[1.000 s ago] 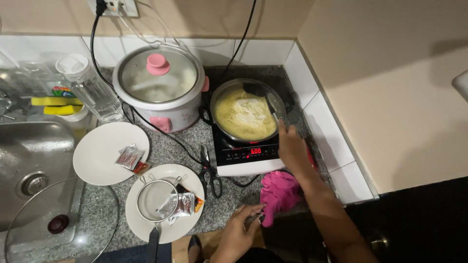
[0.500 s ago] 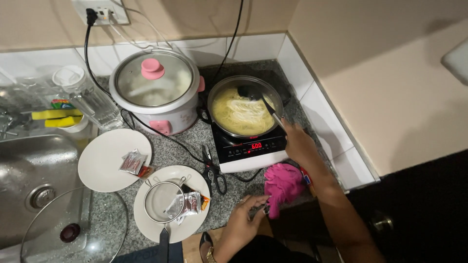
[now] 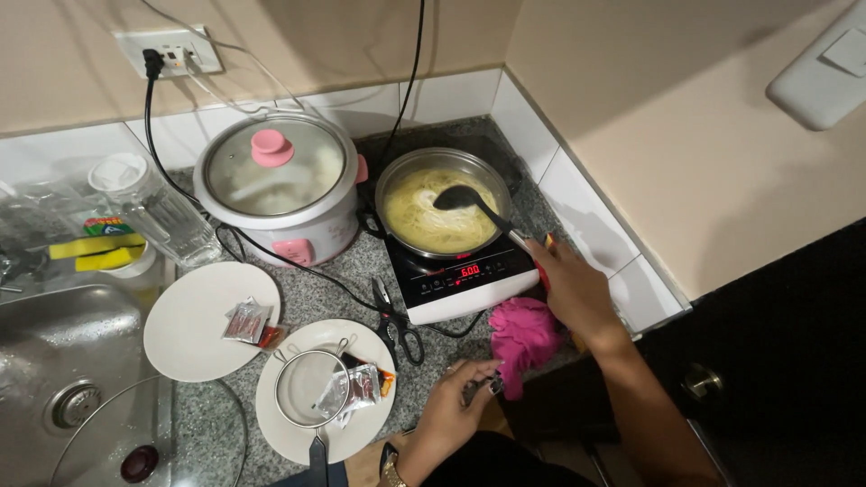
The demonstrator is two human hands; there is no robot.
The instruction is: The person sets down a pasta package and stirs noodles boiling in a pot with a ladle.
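A: Two hands in view, one at work. Right hand (image 3: 577,289) closed round the far end of the spoon (image 3: 456,197); black bowl of it dipped into the noodles (image 3: 424,225).

B: And the noodles, where exactly?

A: In the steel pan (image 3: 390,185), on the small hob (image 3: 465,293) in the corner of the worktop (image 3: 361,271), just beside the rice cooker (image 3: 275,185).

B: Left hand (image 3: 456,406)?

A: Low at the worktop's edge, fingers curled, touching the pink cloth (image 3: 523,334). Maybe pinching something small and dark; cannot tell whether gripping or not.

B: Best way to stir, then?

A: Probably slow and wide. Sweep along the pan's wall, lift from underneath, fold over rather than chop. Hold the handle low and long, away from the steam.

B: Risks?

A: Likely a shallow pan, filled well up: gentle strokes, no splashing onto the hob's lit panel. Worth steadying the pan, with the pink cloth as a pad.

B: Anything close enough to matter?

A: Scissors (image 3: 397,320) just left of the hob, black cable (image 3: 298,266) snaking past them. Strainer (image 3: 307,390) and sachets on the near plate (image 3: 356,433), a second plate (image 3: 194,334) beside the sink (image 3: 54,334). All well apart from the stirring arm.
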